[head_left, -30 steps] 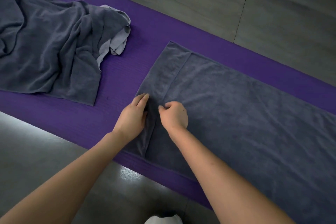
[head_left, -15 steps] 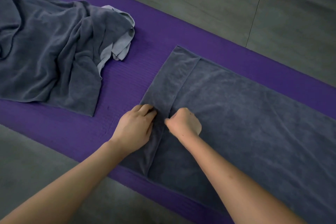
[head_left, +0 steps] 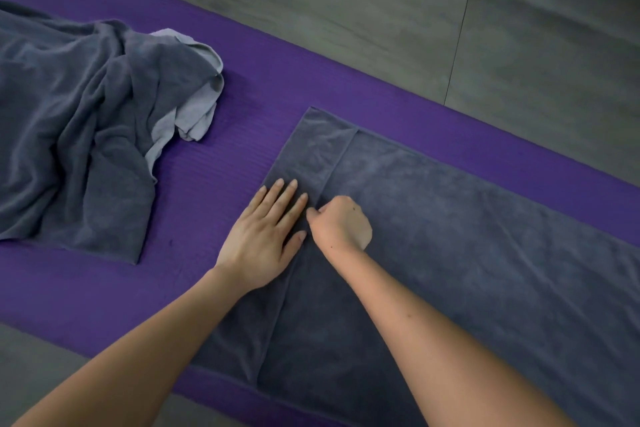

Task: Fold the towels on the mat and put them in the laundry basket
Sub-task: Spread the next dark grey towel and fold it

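A dark grey heap (head_left: 76, 135) of crumpled towels lies at nine o'clock on the purple mat (head_left: 214, 163), with a paler grey cloth (head_left: 194, 114) poking out of its right side. The mat runs slantwise over a grey tiled floor (head_left: 415, 10).

Toward the middle, the left hand (head_left: 265, 237) lies flat, grip released, fingers spread and pointing to one o'clock. It presses on the narrow folded-over strip at the left end of the spread towel (head_left: 467, 253). Just beside it, nearly touching, the right hand (head_left: 341, 224) is clenched, knuckles up, its fingertips pinching at the edge of that folded strip where it meets the rest of the towel.

The towel lies smooth on the mat, well apart from the heap, and stretches from the centre out toward four o'clock. No basket is in view.
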A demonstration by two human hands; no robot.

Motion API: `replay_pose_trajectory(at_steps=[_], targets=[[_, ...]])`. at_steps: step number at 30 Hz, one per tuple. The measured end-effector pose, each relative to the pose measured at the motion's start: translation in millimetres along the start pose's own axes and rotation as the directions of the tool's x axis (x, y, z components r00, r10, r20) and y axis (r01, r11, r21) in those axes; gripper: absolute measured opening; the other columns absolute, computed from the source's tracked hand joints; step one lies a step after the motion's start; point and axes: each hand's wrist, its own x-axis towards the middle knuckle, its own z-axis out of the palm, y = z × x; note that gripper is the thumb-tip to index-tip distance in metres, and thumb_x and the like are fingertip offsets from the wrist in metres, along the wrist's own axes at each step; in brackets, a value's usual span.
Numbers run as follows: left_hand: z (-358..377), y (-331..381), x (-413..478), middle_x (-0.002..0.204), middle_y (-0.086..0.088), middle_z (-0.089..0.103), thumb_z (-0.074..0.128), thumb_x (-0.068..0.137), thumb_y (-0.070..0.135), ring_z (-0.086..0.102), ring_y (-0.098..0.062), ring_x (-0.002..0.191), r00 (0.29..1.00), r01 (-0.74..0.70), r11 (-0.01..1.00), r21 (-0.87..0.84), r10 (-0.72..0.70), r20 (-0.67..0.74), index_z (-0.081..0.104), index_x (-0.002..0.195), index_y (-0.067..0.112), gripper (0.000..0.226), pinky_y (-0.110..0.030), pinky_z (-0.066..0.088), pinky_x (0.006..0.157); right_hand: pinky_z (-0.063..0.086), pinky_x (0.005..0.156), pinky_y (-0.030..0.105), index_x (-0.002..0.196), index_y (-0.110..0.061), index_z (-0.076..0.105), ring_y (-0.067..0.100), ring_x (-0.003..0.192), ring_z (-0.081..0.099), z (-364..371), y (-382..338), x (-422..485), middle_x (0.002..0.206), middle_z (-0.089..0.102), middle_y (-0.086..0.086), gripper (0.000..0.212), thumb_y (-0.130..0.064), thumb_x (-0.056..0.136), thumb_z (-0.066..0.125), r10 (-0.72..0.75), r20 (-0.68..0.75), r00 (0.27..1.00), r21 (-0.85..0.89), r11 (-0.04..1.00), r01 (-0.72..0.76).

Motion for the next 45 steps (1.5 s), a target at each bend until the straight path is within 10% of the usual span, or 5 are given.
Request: replay_pose_trajectory(at_steps=[11,17,30,37,45], targets=[[-41.5,28.8,14.7,0.152,-0.017,0.028,0.001,0.089,0.056,0.02,-0.038,0.141,0.993,0.012,0.981,0.193,-0.034,0.113,0.029,0.146,0.028,0.069,-0.05,0.015,0.114,0.046,0.08,0.031,0.11,-0.012,0.064,0.031,0.106,0.06,-90.7,146.7,-67.9,0.114,0.064,0.01,0.03,-0.03,0.094,0.047,-0.26,0.138,0.956,-0.444,0.847,0.294],[-74.3,161.3,48.4,0.158,-0.011,0.0,0.012,0.098,0.049,-0.007,-0.033,0.145,0.941,-0.31,0.903,0.297,0.245,0.234,0.001,0.15,0.032,0.055,-0.046,-0.002,0.117,0.046,0.086,0.032,0.115,-0.01,0.061,0.03,0.112,0.058,-149.4,308.1,-115.5,0.121,0.061,0.013,0.032,-0.027,0.095,0.042,-0.144,0.209,0.967,-0.602,0.761,0.243],[-85.2,468.9,93.3,0.159,-0.005,-0.004,0.024,0.101,0.037,-0.012,-0.026,0.145,0.592,-0.803,0.455,0.385,0.529,0.608,0.01,0.15,0.024,0.052,-0.042,-0.004,0.117,0.046,0.072,0.037,0.096,-0.01,0.062,0.034,0.096,0.058,-211.0,610.8,-115.2,0.098,0.065,0.011,0.019,-0.025,0.086,0.058,0.248,-0.396,0.884,-0.1,0.946,-0.31],[-3.5,623.4,118.3,0.159,-0.006,-0.001,0.025,0.1,0.043,-0.005,-0.026,0.146,0.778,-0.594,0.756,0.275,0.453,0.436,0.01,0.151,0.02,0.058,-0.039,0.005,0.119,0.045,0.08,0.037,0.111,-0.015,0.053,0.032,0.106,0.054,-195.8,726.0,-167.8,0.112,0.057,0.011,0.041,-0.042,0.082,0.064,0.632,-0.258,0.731,0.045,0.763,-0.644],[45.4,661.3,130.4,0.156,-0.009,-0.021,0.016,0.098,0.052,-0.017,-0.029,0.144,0.829,-0.363,0.917,0.162,0.239,0.506,-0.011,0.149,0.025,0.064,-0.046,-0.001,0.117,0.035,0.065,0.029,0.082,-0.02,0.041,0.025,0.097,0.06,-181.6,750.3,-182.1,0.101,0.065,0.001,0.018,-0.029,0.09,0.053,0.63,-0.154,0.762,0.36,0.753,-0.55]])
